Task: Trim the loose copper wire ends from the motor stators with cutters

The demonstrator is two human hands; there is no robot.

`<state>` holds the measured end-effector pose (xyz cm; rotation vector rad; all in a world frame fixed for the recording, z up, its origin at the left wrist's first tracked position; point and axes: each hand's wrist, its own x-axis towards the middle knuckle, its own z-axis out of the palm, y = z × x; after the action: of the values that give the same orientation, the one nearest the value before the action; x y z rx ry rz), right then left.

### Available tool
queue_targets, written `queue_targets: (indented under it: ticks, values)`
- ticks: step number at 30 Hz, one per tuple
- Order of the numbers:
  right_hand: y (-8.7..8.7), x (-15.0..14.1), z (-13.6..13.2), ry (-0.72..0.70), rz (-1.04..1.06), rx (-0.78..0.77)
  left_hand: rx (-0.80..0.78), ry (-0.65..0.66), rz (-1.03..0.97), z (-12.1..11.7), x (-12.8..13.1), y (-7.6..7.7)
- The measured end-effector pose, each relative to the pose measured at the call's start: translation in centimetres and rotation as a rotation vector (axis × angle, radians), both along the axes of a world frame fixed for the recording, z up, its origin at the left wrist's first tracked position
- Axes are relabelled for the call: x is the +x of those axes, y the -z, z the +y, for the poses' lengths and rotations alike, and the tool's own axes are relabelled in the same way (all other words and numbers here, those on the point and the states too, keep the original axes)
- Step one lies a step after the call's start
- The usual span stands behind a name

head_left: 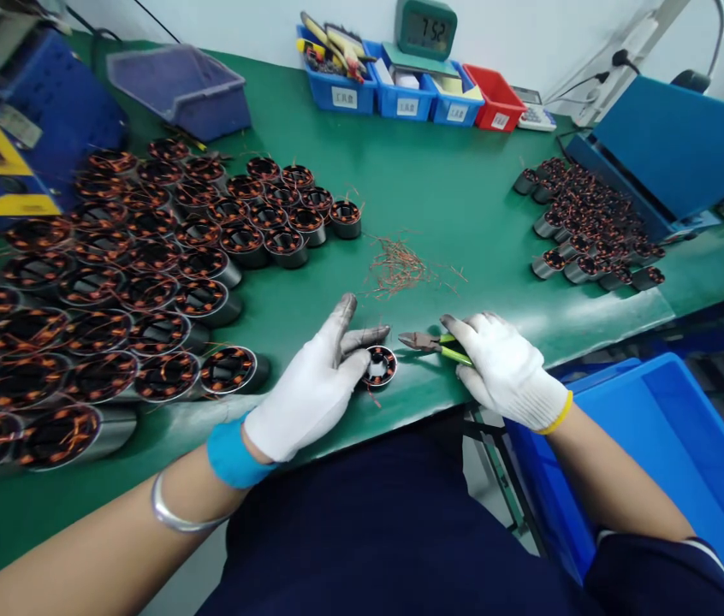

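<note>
My left hand, in a white glove with darkened fingertips, grips a small motor stator near the table's front edge. Copper windings ring the stator's open top, and a reddish wire end sticks out at its lower side. My right hand, gloved in white with a yellow cuff, is closed around green-handled cutting pliers. The pliers' jaws point left toward the stator, a small gap apart from it. Just beyond both hands lies a loose heap of copper wire clippings.
Many stators crowd the left side, with stray wires. Another group stands at right beside a blue box. Along the back are a purple bin, blue tool boxes, a red box and a clock. A blue crate sits lower right.
</note>
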<state>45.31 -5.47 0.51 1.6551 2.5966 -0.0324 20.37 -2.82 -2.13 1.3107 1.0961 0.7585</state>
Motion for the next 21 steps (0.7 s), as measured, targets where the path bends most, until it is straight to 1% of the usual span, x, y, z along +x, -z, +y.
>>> queue_targets:
  ticks: [3, 7, 14, 18, 21]
  values:
    - [-0.4, 0.1, 0.4, -0.018, -0.012, -0.019, -0.027, 0.008, -0.073, 0.6, 0.3, 0.0]
    - [-0.9, 0.0, 0.8, -0.024, -0.039, -0.022, -0.084, -0.032, -0.102, 1.0, 1.0, -0.2]
    - [-1.6, -0.4, 1.7, -0.041, -0.089, -0.036, -0.056, -0.073, -0.104, 0.9, 1.3, 0.0]
    - [-2.1, -0.9, 2.3, -0.063, -0.099, -0.055, -0.053, -0.072, -0.119, 0.9, 1.3, -0.1]
    - [-2.5, -1.3, 2.7, -0.054, -0.112, -0.078, -0.047, -0.069, -0.127, 1.0, 1.4, -0.1]
